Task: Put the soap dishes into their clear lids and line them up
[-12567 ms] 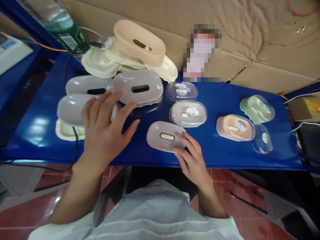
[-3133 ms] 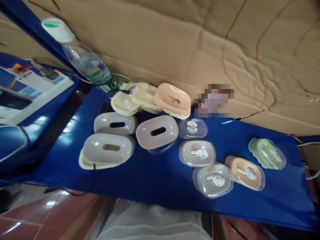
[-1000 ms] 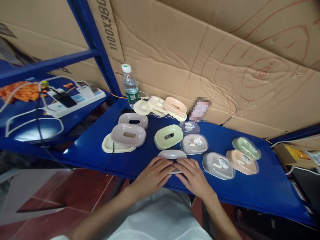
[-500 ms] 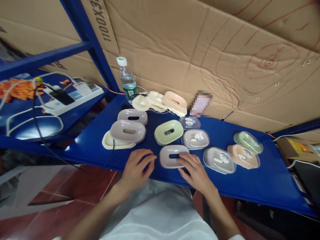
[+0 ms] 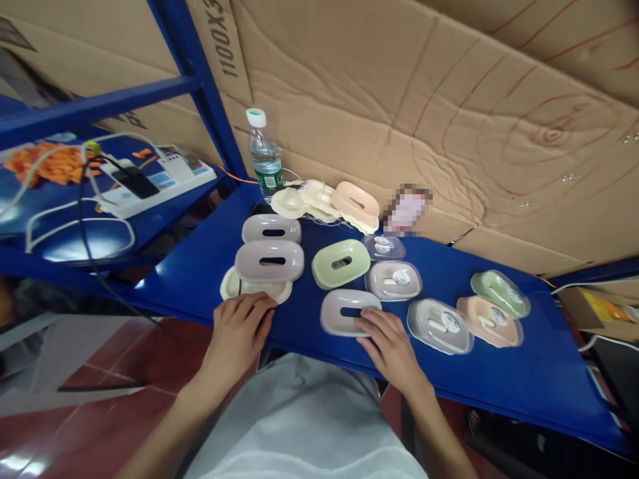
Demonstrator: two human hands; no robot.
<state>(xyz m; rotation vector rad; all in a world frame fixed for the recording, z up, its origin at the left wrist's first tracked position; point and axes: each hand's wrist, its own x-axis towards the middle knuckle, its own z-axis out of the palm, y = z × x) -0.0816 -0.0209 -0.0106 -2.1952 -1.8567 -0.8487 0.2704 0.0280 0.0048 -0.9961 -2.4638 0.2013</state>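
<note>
My left hand (image 5: 240,329) reaches to the near edge of a cream oval plastic dish (image 5: 279,291), its bent fingers close together over the rim. Partly covering that dish is a lilac oval plastic lid (image 5: 294,261) with a long slot; a similar lilac lid (image 5: 249,229) lies behind. On the right, my right hand (image 5: 389,342) holds a grey-lilac oval lid (image 5: 332,314), fingers over its right end by the slot and thumb low at the edge. A green slotted lid (image 5: 327,266) lies just behind it.
Clear-covered oval boxes with round labels, such as a grey box (image 5: 424,326), a peach box (image 5: 484,326) and a green box (image 5: 499,293), stand right. Along the cardboard wall (image 5: 349,100) are a water bottle (image 5: 267,163) and a peach lid (image 5: 357,199). A black cable (image 5: 84,233) hangs at left.
My left hand has moved left, from beside the grey-lilac lid to the cream dish. The dish appears shifted slightly right. My right hand stays on the grey-lilac lid; the view has turned a little.
</note>
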